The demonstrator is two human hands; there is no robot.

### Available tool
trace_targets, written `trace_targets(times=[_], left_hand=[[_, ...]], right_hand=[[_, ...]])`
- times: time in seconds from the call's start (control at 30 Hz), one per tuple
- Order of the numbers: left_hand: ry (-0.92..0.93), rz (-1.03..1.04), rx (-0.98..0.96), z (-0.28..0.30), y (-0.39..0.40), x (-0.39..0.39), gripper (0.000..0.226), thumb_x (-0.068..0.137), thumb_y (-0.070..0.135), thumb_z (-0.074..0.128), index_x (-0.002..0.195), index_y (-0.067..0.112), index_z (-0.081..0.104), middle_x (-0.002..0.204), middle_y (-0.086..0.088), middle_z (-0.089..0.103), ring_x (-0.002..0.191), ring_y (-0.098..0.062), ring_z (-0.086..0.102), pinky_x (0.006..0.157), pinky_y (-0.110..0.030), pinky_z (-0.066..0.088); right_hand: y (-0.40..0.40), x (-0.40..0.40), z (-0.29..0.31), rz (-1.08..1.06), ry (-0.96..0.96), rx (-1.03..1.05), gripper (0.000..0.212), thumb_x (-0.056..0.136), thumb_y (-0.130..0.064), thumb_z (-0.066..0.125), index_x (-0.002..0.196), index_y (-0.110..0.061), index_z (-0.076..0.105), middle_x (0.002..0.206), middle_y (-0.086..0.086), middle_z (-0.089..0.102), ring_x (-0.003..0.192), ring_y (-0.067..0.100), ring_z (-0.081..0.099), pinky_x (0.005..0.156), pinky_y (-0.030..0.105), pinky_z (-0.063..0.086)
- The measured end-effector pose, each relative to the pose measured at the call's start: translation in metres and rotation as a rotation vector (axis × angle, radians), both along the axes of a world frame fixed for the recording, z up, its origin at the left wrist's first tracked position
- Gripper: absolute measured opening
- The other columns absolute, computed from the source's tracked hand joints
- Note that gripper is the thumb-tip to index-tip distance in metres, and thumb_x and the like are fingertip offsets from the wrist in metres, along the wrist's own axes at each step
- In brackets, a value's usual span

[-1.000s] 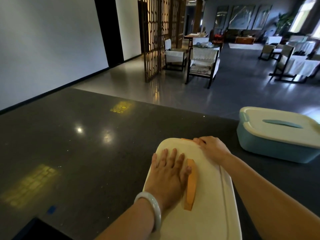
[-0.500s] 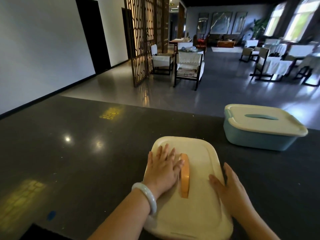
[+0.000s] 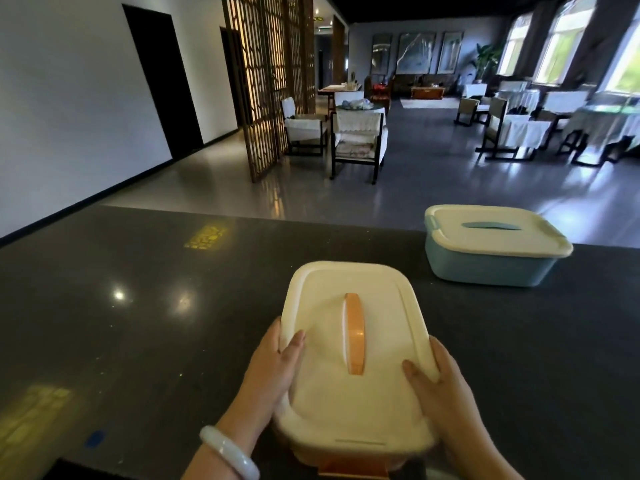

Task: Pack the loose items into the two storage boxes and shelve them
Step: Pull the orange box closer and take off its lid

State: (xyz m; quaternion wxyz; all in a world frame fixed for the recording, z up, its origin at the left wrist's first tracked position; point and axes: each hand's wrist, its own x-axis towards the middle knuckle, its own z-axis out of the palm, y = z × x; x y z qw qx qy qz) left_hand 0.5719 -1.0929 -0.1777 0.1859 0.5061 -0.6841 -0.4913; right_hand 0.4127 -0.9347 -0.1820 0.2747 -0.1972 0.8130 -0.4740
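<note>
On dark counter [image 3: 104,306], two lidded boxes: blue box [image 3: 491,261] apart (contents unseen), orange box [image 3: 346,341] gripped between left hand [image 3: 273,368] and right hand [image 3: 440,386].

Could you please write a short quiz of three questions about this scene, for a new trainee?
1. True or false: the lid is on the blue box.
2. Which hands hold the orange-handled box? A) left only B) right only C) both
3. Fill in: the bracelet is on the ____ wrist.

Key
1. True. Its white lid sits closed on it, and no hand touches it.
2. C. The left hand and the right hand grip its two long sides, thumbs on the lid.
3. Left.
</note>
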Motion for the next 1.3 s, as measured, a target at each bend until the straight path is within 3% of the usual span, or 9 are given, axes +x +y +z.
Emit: trace_targets(times=[0.17, 0.33, 0.43, 0.6, 0.7, 0.8, 0.9, 1.03, 1.3], left_hand=[[0.124, -0.068, -0.118, 0.037, 0.015, -0.028, 0.074, 0.091, 0.054, 0.049, 0.153, 0.035, 0.013, 0.154, 0.005, 0.030, 0.138, -0.019, 0.034, 0.115, -0.046, 0.029], [0.212, -0.208, -0.135, 0.054, 0.056, -0.092, 0.074, 0.094, 0.046, 0.052, 0.152, 0.037, 0.008, 0.143, 0.012, 0.036, 0.127, -0.012, 0.040, 0.109, -0.035, 0.030], [0.233, -0.314, -0.086, 0.050, 0.088, -0.133, 0.080, 0.094, 0.045, 0.053, 0.152, 0.037, -0.001, 0.154, 0.005, 0.027, 0.137, -0.019, 0.034, 0.114, -0.045, 0.028], [0.271, -0.455, -0.092, 0.024, 0.147, -0.186, 0.080, 0.097, 0.031, 0.054, 0.154, 0.026, -0.002, 0.155, 0.006, 0.023, 0.132, -0.003, 0.029, 0.105, -0.022, 0.025], [0.211, -0.451, -0.079, -0.007, 0.171, -0.206, 0.076, 0.097, 0.031, 0.053, 0.154, 0.023, 0.003, 0.155, 0.004, 0.025, 0.137, -0.007, 0.030, 0.107, -0.021, 0.025], [0.095, -0.396, -0.070, -0.041, 0.182, -0.216, 0.071, 0.096, 0.033, 0.054, 0.153, 0.019, 0.012, 0.151, -0.002, 0.030, 0.137, -0.015, 0.035, 0.114, -0.032, 0.030], [-0.117, -0.358, -0.154, -0.070, 0.184, -0.216, 0.069, 0.096, 0.039, 0.052, 0.150, 0.013, 0.019, 0.147, -0.008, 0.033, 0.134, -0.021, 0.035, 0.112, -0.032, 0.031], [-0.386, -0.364, -0.290, -0.091, 0.176, -0.210, 0.067, 0.093, 0.054, 0.048, 0.146, 0.018, 0.029, 0.140, -0.007, 0.031, 0.128, -0.023, 0.032, 0.107, -0.031, 0.030], [-0.464, -0.416, -0.416, -0.102, 0.170, -0.204, 0.081, 0.089, 0.062, 0.050, 0.151, 0.016, 0.025, 0.133, -0.005, 0.029, 0.122, -0.023, 0.031, 0.108, -0.032, 0.030]], right_hand=[[0.017, -0.024, 0.027, -0.069, 0.043, -0.077, 0.070, 0.089, -0.038, 0.060, 0.147, -0.037, 0.019, 0.137, 0.000, 0.042, 0.108, 0.020, 0.051, 0.082, 0.039, 0.047], [0.067, -0.074, 0.051, -0.214, 0.100, -0.132, 0.064, 0.088, -0.042, 0.060, 0.143, -0.039, 0.028, 0.130, -0.002, 0.047, 0.102, 0.019, 0.050, 0.086, 0.045, 0.044], [0.109, -0.098, 0.053, -0.294, 0.077, -0.199, 0.061, 0.087, -0.039, 0.061, 0.141, -0.040, 0.033, 0.120, -0.007, 0.047, 0.093, 0.015, 0.052, 0.079, 0.041, 0.045], [0.177, -0.137, 0.026, -0.456, 0.051, -0.164, 0.055, 0.086, -0.045, 0.058, 0.138, -0.042, 0.041, 0.133, -0.005, 0.051, 0.112, 0.026, 0.053, 0.096, 0.057, 0.045], [0.199, -0.158, 0.001, -0.467, 0.045, -0.066, 0.046, 0.093, -0.036, 0.054, 0.137, -0.039, 0.041, 0.130, -0.005, 0.050, 0.112, 0.024, 0.051, 0.099, 0.054, 0.042], [0.209, -0.174, -0.035, -0.439, 0.073, 0.086, 0.041, 0.095, -0.039, 0.050, 0.134, -0.048, 0.040, 0.126, 0.000, 0.049, 0.106, 0.023, 0.052, 0.096, 0.051, 0.044], [0.207, -0.184, -0.069, -0.445, 0.059, 0.230, 0.044, 0.095, -0.042, 0.049, 0.138, -0.045, 0.041, 0.127, 0.008, 0.041, 0.119, 0.032, 0.043, 0.102, 0.058, 0.038], [0.196, -0.178, -0.087, -0.392, 0.072, 0.295, 0.045, 0.097, -0.034, 0.049, 0.142, -0.034, 0.042, 0.128, 0.013, 0.039, 0.124, 0.032, 0.031, 0.106, 0.051, 0.031], [0.191, -0.175, -0.103, -0.361, 0.259, 0.468, 0.047, 0.093, -0.027, 0.056, 0.139, -0.023, 0.048, 0.125, 0.017, 0.040, 0.116, 0.033, 0.033, 0.103, 0.045, 0.031]])
